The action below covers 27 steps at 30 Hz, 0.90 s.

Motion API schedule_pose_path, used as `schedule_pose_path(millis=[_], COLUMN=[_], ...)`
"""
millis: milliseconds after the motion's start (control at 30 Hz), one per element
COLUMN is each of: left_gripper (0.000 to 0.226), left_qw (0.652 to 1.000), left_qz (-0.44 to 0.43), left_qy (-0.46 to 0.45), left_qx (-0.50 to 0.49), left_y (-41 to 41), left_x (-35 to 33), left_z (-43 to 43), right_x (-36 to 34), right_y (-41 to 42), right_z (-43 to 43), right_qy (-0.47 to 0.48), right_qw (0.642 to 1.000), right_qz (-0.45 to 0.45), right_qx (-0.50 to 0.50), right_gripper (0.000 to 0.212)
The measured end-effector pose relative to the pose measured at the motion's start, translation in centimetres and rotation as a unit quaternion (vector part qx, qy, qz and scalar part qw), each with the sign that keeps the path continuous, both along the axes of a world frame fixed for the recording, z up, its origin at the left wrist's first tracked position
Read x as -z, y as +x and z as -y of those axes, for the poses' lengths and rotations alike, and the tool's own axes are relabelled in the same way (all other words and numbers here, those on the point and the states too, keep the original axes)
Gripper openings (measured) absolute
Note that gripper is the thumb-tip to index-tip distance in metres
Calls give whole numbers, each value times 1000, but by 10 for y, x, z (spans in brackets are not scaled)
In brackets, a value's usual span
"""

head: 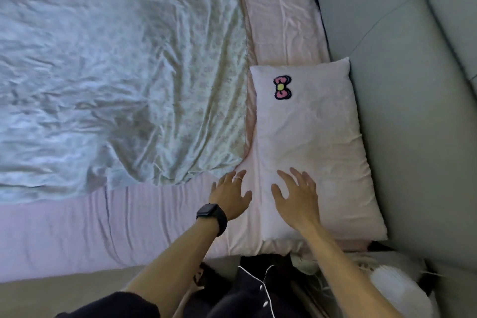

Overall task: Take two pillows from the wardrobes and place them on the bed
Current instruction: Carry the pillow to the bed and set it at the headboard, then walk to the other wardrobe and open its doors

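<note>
Pillow (315, 142) w/ bow patch (282, 87) lies flat on the bed (77, 235) at approx 3 o'clock, against the headboard (402, 137). Left hand (230, 195) and right hand (296, 197) hover at its near end, fingers (284, 178) spread, gripping nothing. One pillow looks placed (a second isn't visible), so prob half done; wardrobe trip left.

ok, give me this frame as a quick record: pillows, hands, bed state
pillows on bed: one visible, a pink pillow with a bow patch, lying flat beside the headboard
second pillow: not in view
left hand: open, fingers spread, at the pillow's left edge, holding nothing
right hand: open, over the pillow's near end, contact unclear
duvet: rumpled, covers the bed left of the pillow
sheet: pink, bare beyond the pillow
</note>
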<state>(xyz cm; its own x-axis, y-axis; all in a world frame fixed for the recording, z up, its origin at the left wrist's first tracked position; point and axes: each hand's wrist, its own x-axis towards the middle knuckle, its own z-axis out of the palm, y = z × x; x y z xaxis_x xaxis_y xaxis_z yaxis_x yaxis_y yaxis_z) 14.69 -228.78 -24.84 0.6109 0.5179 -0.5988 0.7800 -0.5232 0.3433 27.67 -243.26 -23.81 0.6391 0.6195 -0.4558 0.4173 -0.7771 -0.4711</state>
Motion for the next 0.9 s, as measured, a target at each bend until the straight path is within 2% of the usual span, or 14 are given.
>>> schedule_pose_path(millis=[167, 300, 500, 667, 900], left_gripper=[62, 59, 59, 60, 58], left_qw=[988, 956, 880, 795, 701], left_qz=[92, 131, 138, 148, 129], left_qy=[84, 170, 287, 358, 425], left_qx=[-93, -202, -352, -466, -558], left_y=[-116, -233, -393, -508, -627], left_x=[-70, -122, -193, -250, -301], left_z=[-40, -77, -123, -149, -169], right_x=[-71, -120, -189, -244, -293], right_y=[-98, -177, -289, -393, -512], right_z=[-60, -109, -193, -277, -380], right_qy=[141, 214, 299, 340, 386], right_qw=[986, 962, 909, 847, 758], right_qz=[7, 3, 18, 11, 18], right_qx=[-84, -172, -291, -409, -526], right_gripper=[46, 46, 46, 48, 48])
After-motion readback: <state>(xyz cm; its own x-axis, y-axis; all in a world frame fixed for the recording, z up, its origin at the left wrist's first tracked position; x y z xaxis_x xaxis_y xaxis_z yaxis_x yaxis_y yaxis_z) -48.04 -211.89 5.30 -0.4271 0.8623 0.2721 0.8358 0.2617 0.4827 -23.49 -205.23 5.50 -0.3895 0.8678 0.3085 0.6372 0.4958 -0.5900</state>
